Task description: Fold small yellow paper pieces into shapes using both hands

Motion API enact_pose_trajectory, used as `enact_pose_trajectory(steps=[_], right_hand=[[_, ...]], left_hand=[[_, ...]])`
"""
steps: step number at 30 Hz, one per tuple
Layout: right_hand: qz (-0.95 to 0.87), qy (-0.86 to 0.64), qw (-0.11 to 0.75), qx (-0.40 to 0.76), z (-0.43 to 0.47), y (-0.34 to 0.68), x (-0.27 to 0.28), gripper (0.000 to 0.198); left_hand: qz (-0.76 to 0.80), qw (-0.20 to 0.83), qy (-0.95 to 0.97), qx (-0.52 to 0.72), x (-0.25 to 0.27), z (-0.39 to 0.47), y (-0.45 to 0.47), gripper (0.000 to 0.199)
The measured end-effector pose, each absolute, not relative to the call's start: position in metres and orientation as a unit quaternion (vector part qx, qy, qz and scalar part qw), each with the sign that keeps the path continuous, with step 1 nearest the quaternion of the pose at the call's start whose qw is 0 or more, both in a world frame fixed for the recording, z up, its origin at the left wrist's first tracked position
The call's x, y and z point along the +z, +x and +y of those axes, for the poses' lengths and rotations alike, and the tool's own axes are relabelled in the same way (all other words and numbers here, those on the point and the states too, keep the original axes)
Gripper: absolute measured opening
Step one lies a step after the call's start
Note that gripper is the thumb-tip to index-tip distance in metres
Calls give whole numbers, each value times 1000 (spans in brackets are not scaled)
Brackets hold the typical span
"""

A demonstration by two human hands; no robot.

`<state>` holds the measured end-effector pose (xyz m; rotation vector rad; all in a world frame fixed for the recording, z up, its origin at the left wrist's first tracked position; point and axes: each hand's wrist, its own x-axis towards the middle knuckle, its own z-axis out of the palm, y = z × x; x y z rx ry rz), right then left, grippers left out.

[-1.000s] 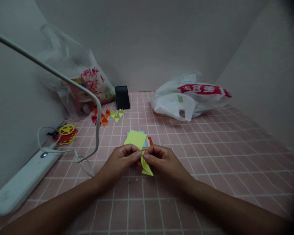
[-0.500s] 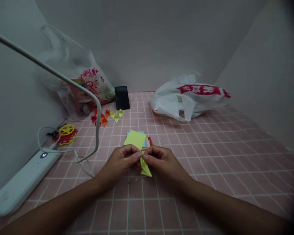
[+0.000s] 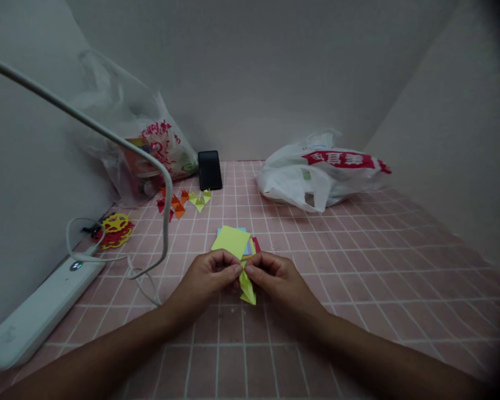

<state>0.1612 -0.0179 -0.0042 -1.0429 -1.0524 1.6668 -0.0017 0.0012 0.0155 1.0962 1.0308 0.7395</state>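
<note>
Between my two hands is a folded yellow paper, its pointed end hanging down towards me. My left hand pinches its upper end between thumb and forefinger. From the other side my right hand pinches the same end, thumb tips nearly touching. The fingers hide the upper part of the fold. Just beyond my fingers lies a stack of coloured paper squares, a yellow sheet on top with blue, purple and red edges showing beneath.
Folded yellow paper pieces and orange ones lie farther back, near a black phone. Plastic bags stand at left and right. At left are a white power bank, its cable and yellow-red cutouts.
The folded yellow paper has turned slightly, its lower tip swinging a little left and down. Both hands keep their pinch. The whole view has shifted slightly.
</note>
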Motion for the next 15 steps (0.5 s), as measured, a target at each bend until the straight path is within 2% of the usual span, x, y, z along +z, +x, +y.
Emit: enact_pose_trajectory(steps=[15], right_hand=[[-421,-417,440,675,-18,162,-7,26]], left_hand=[[444,681,477,334,14,1,-4,24]])
